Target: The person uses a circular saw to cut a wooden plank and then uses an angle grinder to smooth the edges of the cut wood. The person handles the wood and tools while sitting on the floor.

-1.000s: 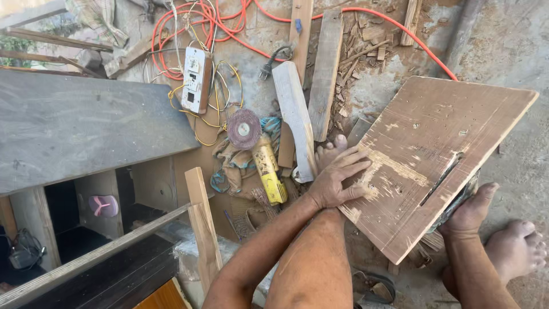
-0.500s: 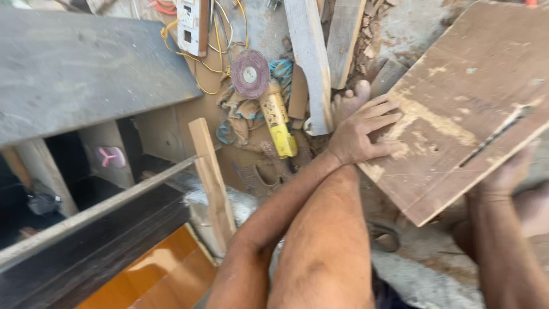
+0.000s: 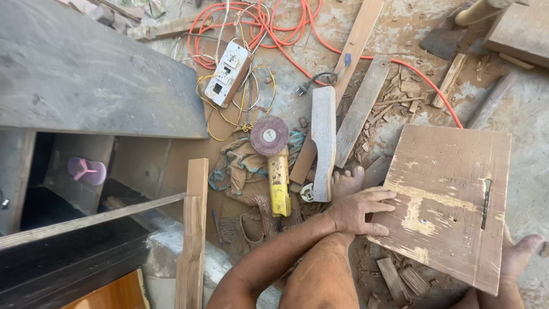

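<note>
Hard daylight falls from the far right, bleaching the concrete floor [image 3: 532, 114] and the scarred wooden board [image 3: 452, 194], while the cavity under the grey slab [image 3: 91, 74] at near left sinks into deep shadow, everything sharp, edges slightly stretched.

Grinder [image 3: 277, 171] left of board [image 3: 452, 194] — cord [image 3: 274, 23] behind.

I'm seeing a rough, scuffed matt wooden board [image 3: 443, 197], a yellow plastic-bodied grinder [image 3: 278, 186], and frayed cloth rags [image 3: 240, 169].

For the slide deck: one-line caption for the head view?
Left hand flat on a wooden board, yellow angle grinder beside it.
</note>
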